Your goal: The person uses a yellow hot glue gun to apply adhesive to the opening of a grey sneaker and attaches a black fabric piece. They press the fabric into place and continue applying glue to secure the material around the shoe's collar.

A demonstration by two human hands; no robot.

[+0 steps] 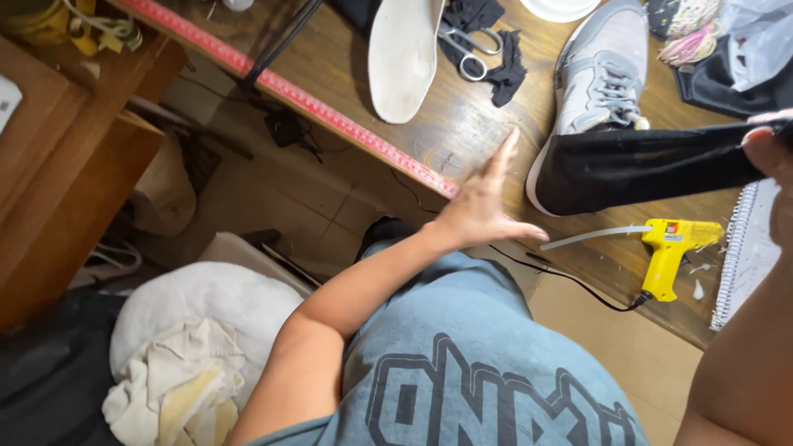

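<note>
The right hand (772,153) pinches one end of a black fabric piece (644,165), which stretches leftward over the grey sneaker (599,78). The left hand (483,206) is spread open and empty just beside the fabric's free end, at the wooden table (372,99) edge.

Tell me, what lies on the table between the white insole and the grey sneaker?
In the head view, scissors on black fabric scraps lie between insole and sneaker.
</note>
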